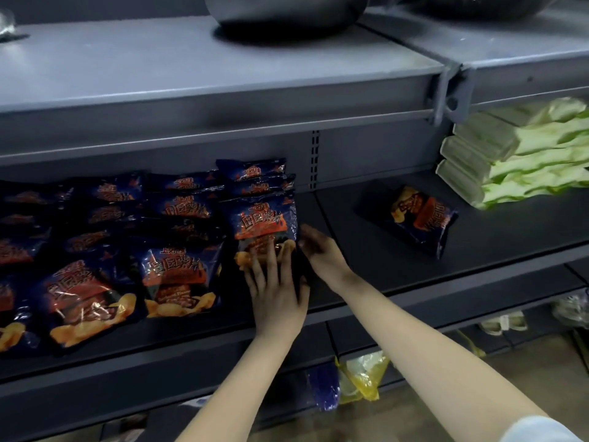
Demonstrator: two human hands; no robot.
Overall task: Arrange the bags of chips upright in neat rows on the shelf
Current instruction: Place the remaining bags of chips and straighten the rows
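Several dark blue chip bags with orange print stand in rows on the left half of the dark shelf (366,275). The front bag of the rightmost row (263,223) stands upright. My left hand (275,288) lies flat against its lower front, fingers spread. My right hand (318,250) touches the same bag's right edge. Two more bags (255,173) stand behind it. One loose bag (417,215) lies flat on the shelf's right part, apart from both hands.
A stack of pale green packs (510,157) fills the shelf's far right. A grey shelf above (223,90) overhangs the row and carries a dark round object (280,14). Below hang yellow (363,378) and blue (323,387) bags.
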